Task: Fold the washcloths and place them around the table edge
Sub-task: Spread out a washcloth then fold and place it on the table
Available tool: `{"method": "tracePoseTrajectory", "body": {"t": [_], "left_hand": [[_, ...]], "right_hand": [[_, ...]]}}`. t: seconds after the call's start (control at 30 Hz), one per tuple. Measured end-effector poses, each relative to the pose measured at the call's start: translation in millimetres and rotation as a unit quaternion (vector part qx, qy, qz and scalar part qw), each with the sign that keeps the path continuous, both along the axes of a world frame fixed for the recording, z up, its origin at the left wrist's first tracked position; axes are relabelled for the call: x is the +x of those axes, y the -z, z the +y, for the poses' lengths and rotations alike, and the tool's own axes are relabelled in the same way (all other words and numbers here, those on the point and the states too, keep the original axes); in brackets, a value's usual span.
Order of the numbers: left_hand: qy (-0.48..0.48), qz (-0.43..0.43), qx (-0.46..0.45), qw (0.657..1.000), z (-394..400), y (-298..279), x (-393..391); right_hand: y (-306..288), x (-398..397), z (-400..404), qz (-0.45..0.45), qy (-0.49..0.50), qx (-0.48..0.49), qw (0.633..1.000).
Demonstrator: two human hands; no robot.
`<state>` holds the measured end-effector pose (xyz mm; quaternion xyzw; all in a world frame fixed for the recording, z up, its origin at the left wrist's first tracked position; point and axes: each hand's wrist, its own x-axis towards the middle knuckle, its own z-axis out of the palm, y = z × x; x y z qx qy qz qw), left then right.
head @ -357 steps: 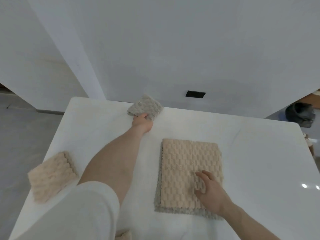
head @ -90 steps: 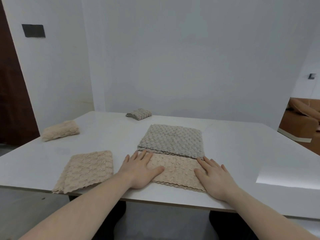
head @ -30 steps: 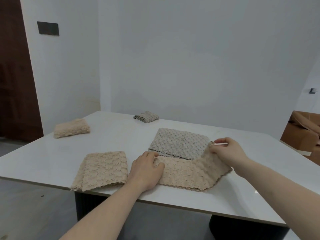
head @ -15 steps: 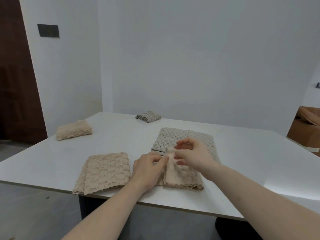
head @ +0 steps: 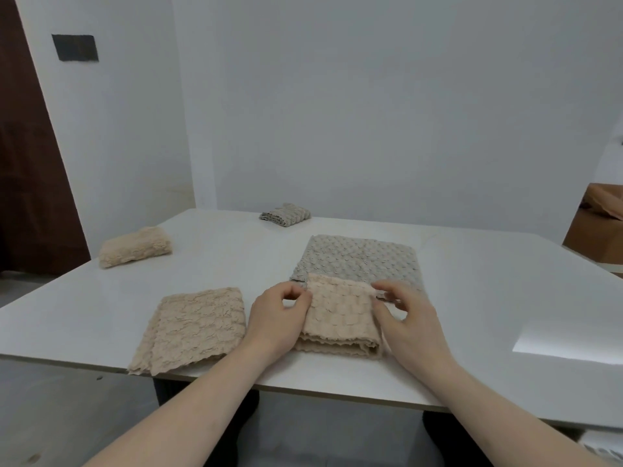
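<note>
Washcloth [head: 338, 315], beige and folded, sits near the table [head: 488, 298] front edge; left hand [head: 274, 318] and right hand [head: 409, 323] seemingly pinch its sides with curled fingers. Uneven release could spring the fold open.

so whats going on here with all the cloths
A person is folding washcloths at a white table. Both hands, left and right, hold the sides of a folded beige cloth near the front edge; it partly overlaps a flat grey cloth behind it. Another beige cloth lies to the left, overhanging the front edge. Two folded ones already sit at the edges: a beige one on the left and a grey one at the back.
</note>
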<state>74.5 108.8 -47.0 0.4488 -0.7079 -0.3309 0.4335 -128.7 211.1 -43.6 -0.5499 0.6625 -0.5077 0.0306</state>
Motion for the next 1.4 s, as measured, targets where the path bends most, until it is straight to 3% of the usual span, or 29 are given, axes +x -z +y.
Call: {"method": "tracePoseTrajectory", "body": {"t": [0.27, 0.47, 0.67, 0.8, 1.4], "left_hand": [[-0.077, -0.077, -0.026, 0.994, -3.3, 1.5, -2.6], [0.015, -0.013, -0.095, 0.995, 8.1, -0.8, 3.1], [0.124, -0.270, -0.122, 0.947, 6.6, 6.4, -5.7], [0.126, -0.360, -0.076, 0.921, 6.2, 6.9, -10.1], [0.050, -0.392, -0.041, 0.918, 10.9, 3.0, -13.6]], "right_hand": [[7.7, -4.0, -6.2, 0.105, -0.018, 0.109, 0.988], [10.0, -5.7, -8.7, 0.114, -0.029, 0.149, 0.982], [8.6, -4.1, -6.6, 0.112, -0.045, 0.136, 0.983], [10.3, -4.0, -9.4, 0.154, -0.039, 0.176, 0.971], [4.2, 8.4, -3.8, 0.169, -0.013, 0.255, 0.952]]}}
